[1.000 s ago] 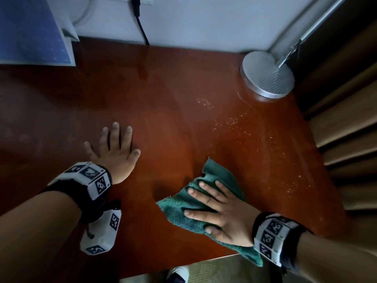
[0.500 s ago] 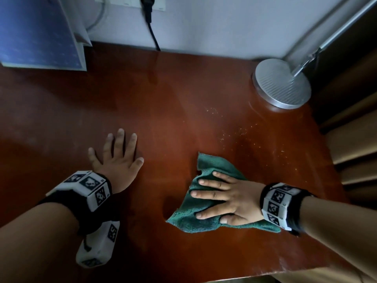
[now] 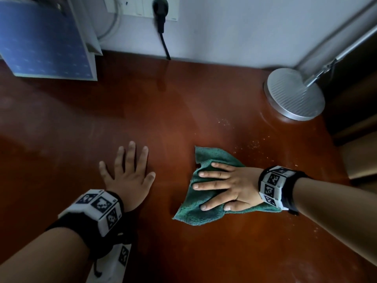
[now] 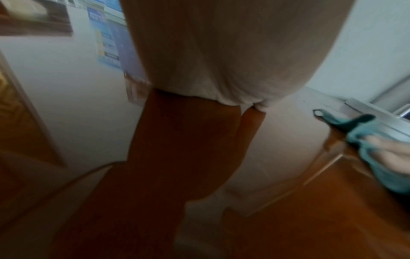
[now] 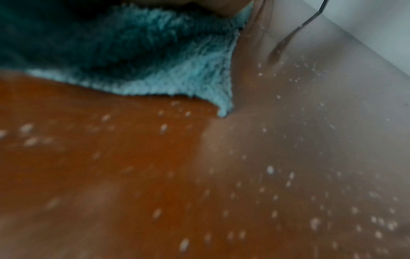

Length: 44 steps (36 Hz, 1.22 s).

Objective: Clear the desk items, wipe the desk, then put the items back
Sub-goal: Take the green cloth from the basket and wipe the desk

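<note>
1. Right grip [image 3: 230,186]: flat and open, with fingers straight and spread, pointing to 9 o'clock. The palm presses the green cloth [image 3: 212,158] onto the desk [image 3: 163,111]. It pins the cloth and does not clutch it.
2. Left grip [image 3: 130,176]: open palm down on bare wood at 9 o'clock of the cloth, holding nothing. It looks like a brace.
3. Change over the last second: your right fingers swung from about 10 o'clock round to 9. The cloth came in off the near edge, where a corner had overhung. The left grip has not shifted.
4. Cloth now: fully on the desk, just right of the middle. Its far corner is close to the crumbs [image 3: 255,144] at its 1 o'clock. More specks trail on towards the lamp base [image 3: 293,94].
5. Right wrist view: specks [image 5: 269,170] lie thick on the wood right beside the cloth's fuzzy edge [image 5: 155,78], so that patch is not yet wiped.
6. Judgement: you are mid-wipe. The near strip is probably done and the crumb patch is next, so sweep towards 1 o'clock. Go round the lamp base without knocking it.
7. The blue folder [image 3: 44,37] at 11 o'clock and the lamp are on the desk. Putting the items back has not started.
</note>
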Each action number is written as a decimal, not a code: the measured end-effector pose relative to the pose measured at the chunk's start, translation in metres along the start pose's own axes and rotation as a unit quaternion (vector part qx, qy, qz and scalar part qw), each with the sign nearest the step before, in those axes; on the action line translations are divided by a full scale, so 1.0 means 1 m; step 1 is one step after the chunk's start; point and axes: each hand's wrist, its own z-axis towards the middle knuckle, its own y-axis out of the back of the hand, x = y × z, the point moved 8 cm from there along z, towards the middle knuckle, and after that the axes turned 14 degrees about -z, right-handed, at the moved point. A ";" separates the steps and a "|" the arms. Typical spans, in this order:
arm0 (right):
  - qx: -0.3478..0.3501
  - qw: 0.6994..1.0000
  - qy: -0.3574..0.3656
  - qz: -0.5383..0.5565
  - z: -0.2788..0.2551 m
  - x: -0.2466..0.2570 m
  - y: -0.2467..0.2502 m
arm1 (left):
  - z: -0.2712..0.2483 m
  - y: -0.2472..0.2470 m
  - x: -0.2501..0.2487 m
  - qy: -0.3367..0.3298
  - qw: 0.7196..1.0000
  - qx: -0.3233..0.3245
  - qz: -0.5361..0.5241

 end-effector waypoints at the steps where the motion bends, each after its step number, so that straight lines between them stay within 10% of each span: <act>1: -0.001 1.000 -0.002 0.000 0.002 -0.003 0.000 | 0.000 0.000 0.000 0.000 1.000 0.002 0.000; 17: 0.017 0.998 -0.055 0.007 0.039 -0.048 0.000 | 0.002 -0.002 0.001 -0.011 1.000 -0.016 -0.012; 44: 0.096 0.917 -0.380 0.068 0.058 -0.145 -0.010 | 0.001 -0.005 0.000 -0.015 0.999 0.026 -0.015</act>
